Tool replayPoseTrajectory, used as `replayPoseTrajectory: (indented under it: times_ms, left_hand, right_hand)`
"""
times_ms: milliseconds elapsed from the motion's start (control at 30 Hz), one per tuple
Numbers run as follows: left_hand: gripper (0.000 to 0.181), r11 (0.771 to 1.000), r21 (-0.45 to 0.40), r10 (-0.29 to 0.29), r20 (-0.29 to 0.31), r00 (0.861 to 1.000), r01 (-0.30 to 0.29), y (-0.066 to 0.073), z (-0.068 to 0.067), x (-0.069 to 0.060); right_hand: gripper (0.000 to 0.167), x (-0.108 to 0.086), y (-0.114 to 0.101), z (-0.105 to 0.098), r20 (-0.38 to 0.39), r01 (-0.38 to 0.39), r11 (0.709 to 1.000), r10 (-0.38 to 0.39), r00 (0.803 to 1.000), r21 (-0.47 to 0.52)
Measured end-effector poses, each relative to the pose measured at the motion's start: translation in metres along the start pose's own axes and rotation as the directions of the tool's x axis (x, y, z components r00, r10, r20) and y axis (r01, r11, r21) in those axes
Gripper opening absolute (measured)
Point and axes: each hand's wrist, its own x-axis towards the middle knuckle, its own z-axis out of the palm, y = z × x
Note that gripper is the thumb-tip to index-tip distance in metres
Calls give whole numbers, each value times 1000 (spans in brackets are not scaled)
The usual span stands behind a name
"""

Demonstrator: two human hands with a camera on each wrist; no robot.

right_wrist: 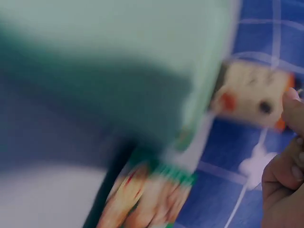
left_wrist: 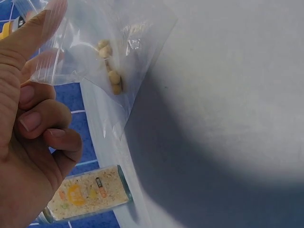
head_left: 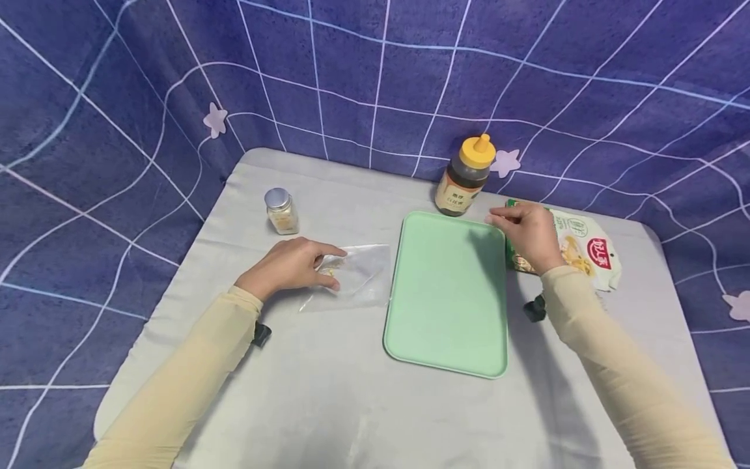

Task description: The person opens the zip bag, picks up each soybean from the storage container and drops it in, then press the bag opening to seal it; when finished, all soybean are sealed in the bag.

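A clear zip bag (head_left: 366, 277) lies left of the green tray (head_left: 448, 299). Several small round tan beans (left_wrist: 113, 76) show through its plastic in the left wrist view. My left hand (head_left: 293, 266) holds the bag's left edge, thumb and forefinger on the plastic, the other fingers curled. Over the tray's far right corner is my right hand (head_left: 527, 231), its thumb and forefinger tips close together. Whether something tiny sits between them cannot be made out. Behind that hand lies a green and white food packet (head_left: 586, 247), partly hidden.
A yellow-capped honey bottle (head_left: 459, 185) stands just behind the tray. Behind my left hand stands a glass jar (head_left: 282, 212) with a silver lid and pale granules inside. A blue cloth (head_left: 351, 85) with white lines hangs around the table's back and sides.
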Motion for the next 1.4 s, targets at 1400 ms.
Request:
replayPoseTrajectory:
  times_ms: [1400]
  left_hand:
    - [67, 1000, 21, -20, 5, 1000, 20, 1, -2, 2]
  right_hand:
    - [14, -33, -135, 38, 45, 294, 860, -343, 938, 418]
